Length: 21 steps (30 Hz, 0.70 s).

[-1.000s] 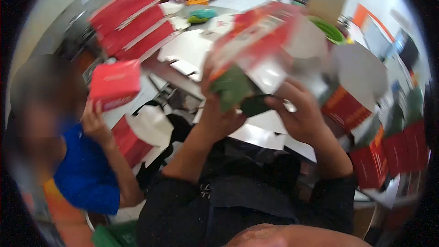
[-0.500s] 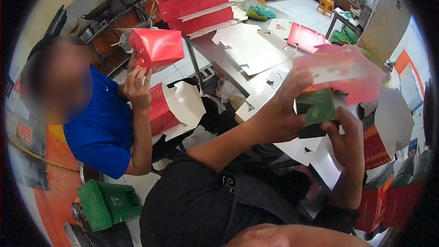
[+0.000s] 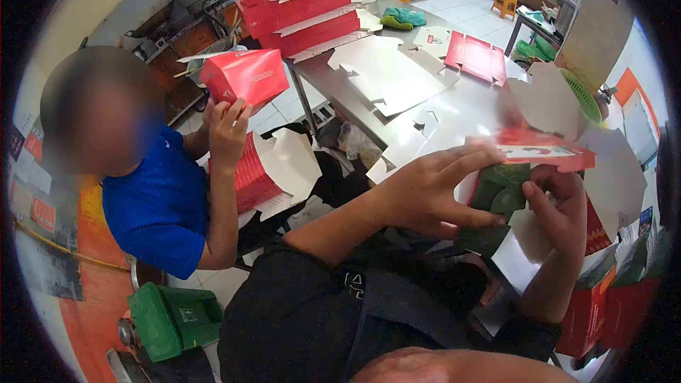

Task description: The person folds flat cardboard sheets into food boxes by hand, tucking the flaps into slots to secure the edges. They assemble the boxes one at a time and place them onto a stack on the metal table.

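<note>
Between my hands is a partly folded red and green food box (image 3: 504, 188), its red and white top flap (image 3: 543, 150) raised. My left hand (image 3: 443, 195) grips the box from the left, with one finger stretched along the green side. At the right end, my right hand (image 3: 559, 202) has its thumb against the green side and its fingers bent behind the card. Motion blurs part of the box. To the left, a person in a blue shirt (image 3: 152, 202) holds up a folded red box (image 3: 245, 76), above a bundle of flat cartons (image 3: 262, 170) on their lap.
Flat white cartons (image 3: 394, 74) and a red one (image 3: 477, 58) lie on the metal table (image 3: 330, 71). Red carton stacks (image 3: 298, 7) rise at its far left. More cartons (image 3: 613, 184) stand close to my right arm. A green bin (image 3: 174, 319) is on the floor at lower left.
The box's red flap has swung down and toward me. My left hand has shifted over the green side, and my right hand has moved slightly right. The other person's red box moved little.
</note>
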Tool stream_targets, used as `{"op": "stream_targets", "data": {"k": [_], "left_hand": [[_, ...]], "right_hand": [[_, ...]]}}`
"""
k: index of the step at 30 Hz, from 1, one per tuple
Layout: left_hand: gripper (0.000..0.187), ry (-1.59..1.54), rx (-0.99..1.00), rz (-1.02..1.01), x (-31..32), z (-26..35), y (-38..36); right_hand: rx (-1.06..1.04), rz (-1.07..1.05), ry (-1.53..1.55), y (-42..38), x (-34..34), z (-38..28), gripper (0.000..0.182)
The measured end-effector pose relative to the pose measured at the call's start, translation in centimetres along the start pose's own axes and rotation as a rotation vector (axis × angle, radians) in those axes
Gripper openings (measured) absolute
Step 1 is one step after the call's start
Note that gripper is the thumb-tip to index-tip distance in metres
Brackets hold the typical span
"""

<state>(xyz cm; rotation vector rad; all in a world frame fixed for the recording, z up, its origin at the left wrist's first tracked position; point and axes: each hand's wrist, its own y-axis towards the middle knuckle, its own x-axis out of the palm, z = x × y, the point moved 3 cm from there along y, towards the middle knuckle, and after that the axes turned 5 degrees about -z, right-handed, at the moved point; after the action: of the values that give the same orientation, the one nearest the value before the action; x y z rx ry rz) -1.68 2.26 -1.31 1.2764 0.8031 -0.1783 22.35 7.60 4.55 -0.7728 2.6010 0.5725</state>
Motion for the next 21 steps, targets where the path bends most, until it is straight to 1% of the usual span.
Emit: {"op": "stream_targets", "data": {"k": [1,3,7,10,12,15,16,19,21], "left_hand": [[0.068,0.016,0.013,-0.017,-0.3,0.2,0.2],[0.071,-0.071,-0.005,-0.025,-0.8,0.6,0.3],[0.079,-0.161,-0.106,-0.107,-1.2,1.2,0.9],[0.079,-0.201,-0.139,-0.173,-1.2,1.3,1.3],[0.074,-0.245,-0.120,-0.171,-1.2,1.5,1.4],[0.070,-0.361,-0.090,-0.150,-1.4,1.9,1.7],[0.068,-0.407,-0.080,-0.139,-1.5,2.1,1.8],[0.066,-0.624,-0.182,-0.196,-2.1,2.2,1.9],[0.065,-0.549,-0.185,-0.207,-2.4,2.1,1.9]], "right_hand": [[-0.006,0.007,-0.029,0.2,-0.2,-0.6,0.014],[-0.014,0.017,-0.089,0.5,-0.4,-1.7,0.008],[-0.035,-0.007,-0.181,0.5,-1.4,-1.5,0.011],[-0.064,-0.040,-0.223,0.4,-1.7,-1.2,0.013],[-0.076,-0.038,-0.230,0.4,-1.7,-1.1,0.013],[-0.159,-0.053,-0.345,0.1,-2.0,-1.5,0.015],[-0.170,-0.052,-0.319,0.1,-2.0,-1.5,0.015],[-0.189,-0.063,-0.282,0.3,-1.8,-1.5,0.017],[-0.179,-0.091,-0.310,0.3,-1.2,-2.0,0.018]]}}
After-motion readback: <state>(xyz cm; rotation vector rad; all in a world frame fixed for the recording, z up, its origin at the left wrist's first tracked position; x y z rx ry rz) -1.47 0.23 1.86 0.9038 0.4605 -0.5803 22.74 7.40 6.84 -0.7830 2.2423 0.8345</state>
